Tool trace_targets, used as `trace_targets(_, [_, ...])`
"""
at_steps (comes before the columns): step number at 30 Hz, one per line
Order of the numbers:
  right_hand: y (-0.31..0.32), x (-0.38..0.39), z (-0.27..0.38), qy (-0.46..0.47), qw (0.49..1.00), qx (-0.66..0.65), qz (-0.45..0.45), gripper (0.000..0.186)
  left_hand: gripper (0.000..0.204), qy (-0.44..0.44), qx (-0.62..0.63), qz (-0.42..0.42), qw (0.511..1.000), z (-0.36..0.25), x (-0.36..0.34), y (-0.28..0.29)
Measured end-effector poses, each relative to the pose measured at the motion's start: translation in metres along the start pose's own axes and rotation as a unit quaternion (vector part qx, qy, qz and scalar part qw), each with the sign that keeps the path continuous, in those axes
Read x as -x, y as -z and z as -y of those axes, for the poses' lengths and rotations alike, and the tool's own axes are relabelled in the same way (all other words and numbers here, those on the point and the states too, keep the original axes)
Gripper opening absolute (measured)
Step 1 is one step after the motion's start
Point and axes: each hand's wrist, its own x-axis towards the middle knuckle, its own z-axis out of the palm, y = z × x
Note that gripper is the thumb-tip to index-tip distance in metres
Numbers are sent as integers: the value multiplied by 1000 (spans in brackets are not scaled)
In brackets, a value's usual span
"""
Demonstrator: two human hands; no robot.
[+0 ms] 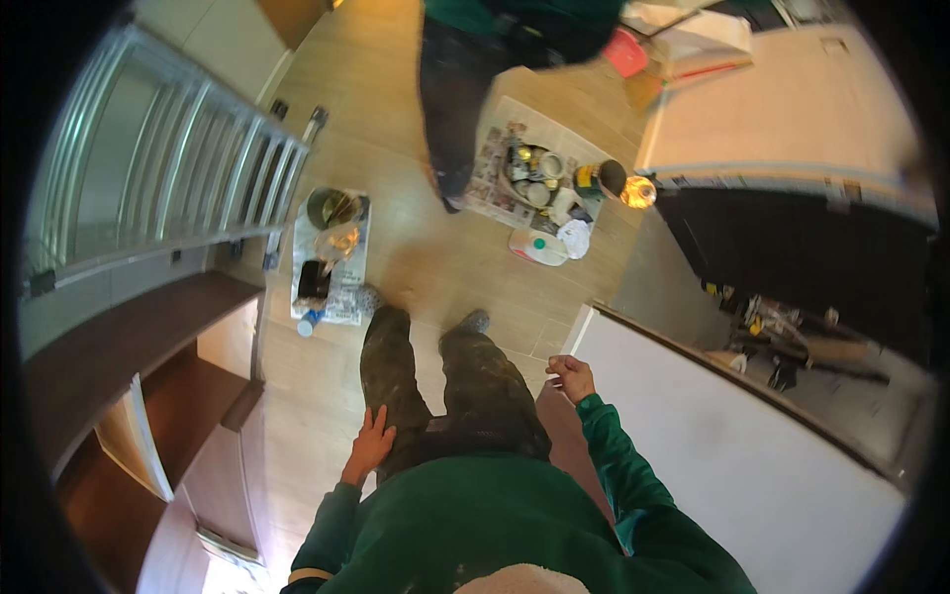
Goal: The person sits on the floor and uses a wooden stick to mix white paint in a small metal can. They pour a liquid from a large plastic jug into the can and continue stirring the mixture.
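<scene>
My left hand (pixel 370 445) rests against my left thigh in dark, stained trousers (pixel 388 366), its fingers stretched and apart. My right hand (pixel 571 376) is raised at my right side, fingers curled together; whatever they might hold is too small to make out. It is beside the left edge of a large white panel (pixel 722 436), where a pinkish-brown surface (pixel 566 445) shows below it. I cannot tell whether it touches either one.
Another person's dark-clad leg (pixel 450 129) stands ahead. Newspapers (pixel 515 114) hold paint tins and bottles; another sheet (pixel 336 313) holds a pot. An aluminium ladder (pixel 158 148) lies left above wooden shelving (pixel 148 307). A pale-topped cabinet (pixel 772 109) and dark recess with tools (pixel 777 332) are right.
</scene>
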Motion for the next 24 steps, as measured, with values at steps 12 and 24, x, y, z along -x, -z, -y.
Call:
trace_targets(12, [126, 28, -224, -175, 911, -337, -158, 26, 42, -278, -322, 93, 900, -74, 1, 47])
trace_targets(24, [59, -21, -233, -150, 886, -430, -89, 40, 59, 59, 17, -77, 995, -127, -27, 123])
